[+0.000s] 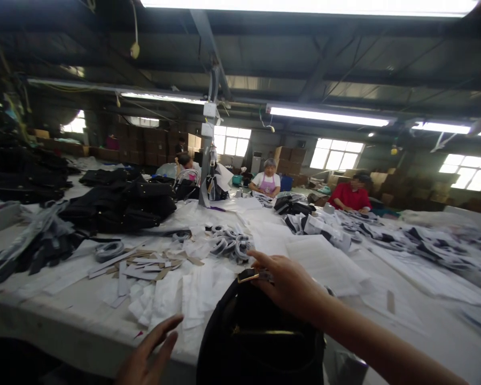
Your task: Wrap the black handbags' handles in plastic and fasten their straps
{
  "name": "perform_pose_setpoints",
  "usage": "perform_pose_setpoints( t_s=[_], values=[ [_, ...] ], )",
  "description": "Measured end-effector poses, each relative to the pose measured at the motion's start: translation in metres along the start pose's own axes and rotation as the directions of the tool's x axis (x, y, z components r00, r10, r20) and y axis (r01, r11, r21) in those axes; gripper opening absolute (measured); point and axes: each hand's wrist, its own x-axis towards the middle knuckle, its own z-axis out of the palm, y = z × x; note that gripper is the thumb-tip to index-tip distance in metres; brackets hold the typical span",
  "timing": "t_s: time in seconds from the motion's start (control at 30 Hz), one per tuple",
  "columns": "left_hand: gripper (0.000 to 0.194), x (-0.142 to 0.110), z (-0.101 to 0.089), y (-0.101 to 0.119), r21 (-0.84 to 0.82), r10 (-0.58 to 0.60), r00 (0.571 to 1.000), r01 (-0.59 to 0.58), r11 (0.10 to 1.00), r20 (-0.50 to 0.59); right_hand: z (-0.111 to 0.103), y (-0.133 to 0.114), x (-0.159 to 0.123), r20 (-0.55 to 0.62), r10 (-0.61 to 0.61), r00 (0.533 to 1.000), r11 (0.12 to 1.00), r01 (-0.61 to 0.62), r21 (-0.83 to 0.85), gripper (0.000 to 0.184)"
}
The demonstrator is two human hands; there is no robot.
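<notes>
A black bag stands upright close in front of me at the table's near edge. Gold-coloured metal shows along its front, and a gold buckle sits at its top. My right hand grips the top of the bag beside that buckle, with the index finger stretched out past it. What lies under the palm is hidden. To the left of the bag, my left hand is held open with fingers apart, touching nothing I can see. Its lower part is cut off by the frame.
Thin white sheets and grey and brown strips lie on the long table. Coiled strips sit beyond the bag. Black bags are piled left of a metal post. Several people work farther back.
</notes>
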Motion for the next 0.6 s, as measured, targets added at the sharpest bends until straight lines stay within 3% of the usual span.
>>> perform_pose_setpoints(
  t_s=[0.1, 0.23, 0.33, 0.47, 0.6],
  values=[
    [0.049, 0.018, 0.027, 0.076, -0.069, 0.260, 0.962, -0.254, 0.965, 0.086, 0.002, 0.005, -0.013, -0.058, 0.001, 0.998, 0.995, 0.004, 0.096, 0.057],
    [0.050, 0.036, 0.057, 0.143, -0.208, 0.366, 0.874, -0.312, 0.927, 0.321, 0.003, 0.013, -0.027, -0.121, -0.013, 0.993, 0.989, 0.031, 0.146, 0.072],
    [0.045, 0.041, 0.066, 0.160, -0.246, 0.298, 0.814, -0.196, 0.949, 0.498, 0.005, 0.022, -0.037, -0.105, 0.014, 0.994, 0.993, -0.002, 0.117, 0.066],
    [0.039, 0.039, 0.070, 0.161, -0.301, 0.173, 0.751, 0.036, 0.953, 0.637, 0.011, 0.038, -0.047, -0.095, 0.011, 0.995, 0.999, -0.014, -0.035, 0.047],
    [0.042, 0.040, 0.075, 0.153, -0.342, 0.149, 0.767, 0.097, 0.935, 0.625, 0.016, 0.061, -0.052, -0.170, 0.000, 0.985, 0.980, -0.034, -0.196, 0.038]
  ],
)
